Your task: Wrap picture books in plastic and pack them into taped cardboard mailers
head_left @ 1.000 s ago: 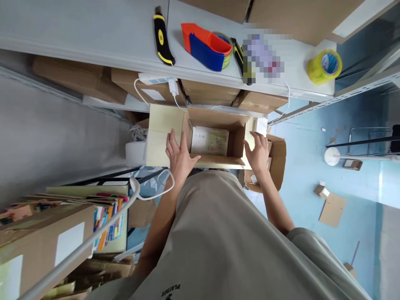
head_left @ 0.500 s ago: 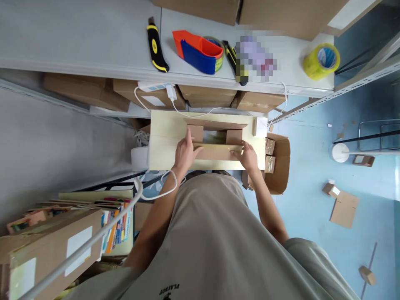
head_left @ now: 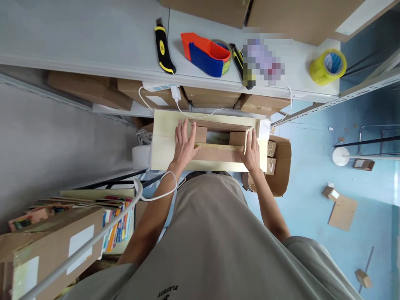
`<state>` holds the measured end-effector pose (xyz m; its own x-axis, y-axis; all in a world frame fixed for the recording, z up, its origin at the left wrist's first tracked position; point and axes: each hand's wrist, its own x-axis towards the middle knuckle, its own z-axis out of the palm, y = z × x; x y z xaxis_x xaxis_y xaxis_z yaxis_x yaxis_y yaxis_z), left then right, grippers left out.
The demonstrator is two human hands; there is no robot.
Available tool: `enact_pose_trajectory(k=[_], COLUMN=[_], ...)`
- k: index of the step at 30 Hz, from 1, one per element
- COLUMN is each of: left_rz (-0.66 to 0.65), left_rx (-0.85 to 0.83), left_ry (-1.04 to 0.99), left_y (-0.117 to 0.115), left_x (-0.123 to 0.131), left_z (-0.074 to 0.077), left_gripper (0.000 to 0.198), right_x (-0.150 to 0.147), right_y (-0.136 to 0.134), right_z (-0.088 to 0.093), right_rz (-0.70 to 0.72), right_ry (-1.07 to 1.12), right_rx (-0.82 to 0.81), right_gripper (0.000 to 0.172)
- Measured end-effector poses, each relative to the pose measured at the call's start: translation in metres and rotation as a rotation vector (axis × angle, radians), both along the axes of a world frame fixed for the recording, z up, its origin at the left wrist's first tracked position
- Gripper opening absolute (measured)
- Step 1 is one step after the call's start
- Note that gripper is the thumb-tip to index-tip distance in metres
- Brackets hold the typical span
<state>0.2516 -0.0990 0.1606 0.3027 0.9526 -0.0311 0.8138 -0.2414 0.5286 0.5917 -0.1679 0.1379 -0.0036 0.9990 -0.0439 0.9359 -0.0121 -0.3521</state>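
Observation:
In front of my body, a brown cardboard box (head_left: 218,154) lies on a pale yellow board-like tabletop (head_left: 164,141). Its two short end flaps are folded inward, and a gap between them shows part of the inside. The long far flap stands up, and the near flap is turned toward me. My left hand (head_left: 185,143) rests at the box's left end, fingers stretched forward and thumb at the near edge. At the right end lies my right hand (head_left: 251,152), its fingers also extended along the side. Neither hand is wrapped round the box.
On the shelf beyond are a box cutter (head_left: 163,48), an orange and blue tape dispenser (head_left: 204,54), a second cutter (head_left: 238,62) and a yellow tape roll (head_left: 328,66). An open carton (head_left: 283,166) with small boxes stands right of the table. A white cable (head_left: 200,116) crosses the table's far edge.
Both hands have moved from pinching the near flap to lying with fingers extended along the box's two ends. The view has shifted slightly.

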Motion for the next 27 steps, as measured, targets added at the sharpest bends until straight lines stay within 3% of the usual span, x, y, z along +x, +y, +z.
enact_pose_trajectory(k=[4,7,10,12,13,16,19,22,27], left_rz=[-0.024,-0.014,0.028,0.127,0.195,0.401,0.524,0.538,0.476], left_rx=[-0.013,-0.058,-0.120,-0.125,-0.128,-0.176,-0.221,-0.290,-0.396], left_ry=[0.046,0.074,0.021,-0.085,-0.155,-0.363,-0.439,-0.412,-0.382], left_y=[0.003,-0.002,-0.007,-0.008,-0.006,0.000,0.003,0.002,0.005], left_x=[-0.004,-0.011,-0.016,-0.017,-0.016,-0.013,-0.015,-0.020,-0.025], left_z=[0.005,0.000,-0.014,-0.026,-0.032,-0.047,-0.055,-0.056,-0.046], left_gripper=[0.130,0.108,0.082,0.062,0.052,0.037,0.040,0.031,0.030], right_x=[0.004,0.009,0.009,0.005,0.003,-0.005,-0.003,0.006,0.012], right_y=[0.006,0.013,0.013,0.010,0.008,0.004,0.002,0.001,0.010], right_z=[-0.001,0.000,-0.003,-0.009,-0.013,-0.024,-0.030,-0.032,-0.031], right_rz=[-0.006,0.026,0.042,-0.045,-0.116,-0.343,-0.485,-0.444,-0.407], right_ry=[-0.039,-0.043,0.027,0.108,0.159,0.386,0.598,0.688,0.595], right_rx=[0.027,-0.004,-0.037,-0.022,-0.013,-0.042,-0.117,-0.194,-0.266], right_gripper=[0.103,0.093,0.056,0.031,0.027,0.031,0.057,0.081,0.079])
